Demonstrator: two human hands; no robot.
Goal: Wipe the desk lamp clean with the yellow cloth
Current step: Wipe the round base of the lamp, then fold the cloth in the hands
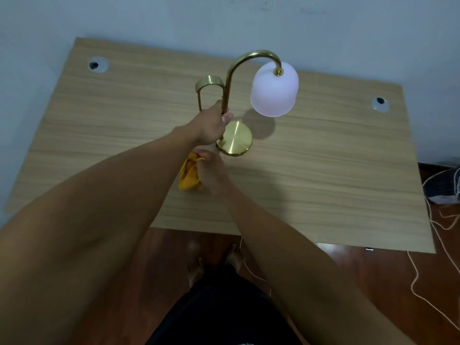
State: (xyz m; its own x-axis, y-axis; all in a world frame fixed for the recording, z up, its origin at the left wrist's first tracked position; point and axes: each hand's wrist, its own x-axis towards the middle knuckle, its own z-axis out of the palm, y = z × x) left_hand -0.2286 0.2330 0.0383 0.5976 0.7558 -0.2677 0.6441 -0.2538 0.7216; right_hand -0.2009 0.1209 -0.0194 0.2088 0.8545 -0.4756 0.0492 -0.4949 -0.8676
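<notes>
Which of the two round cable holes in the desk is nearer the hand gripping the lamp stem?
The far-left cable hole; the left hand grips the lamp stem closer to it than to the right cable hole.

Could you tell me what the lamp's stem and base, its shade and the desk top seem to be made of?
Stem and base: probably brass-coloured metal, brushed, with radial sheen on the disc. Shade: frosted white glass or plastic; it looks matt and translucent. Desk top: likely wood-grain laminate, given its flat, even streaks.
</notes>
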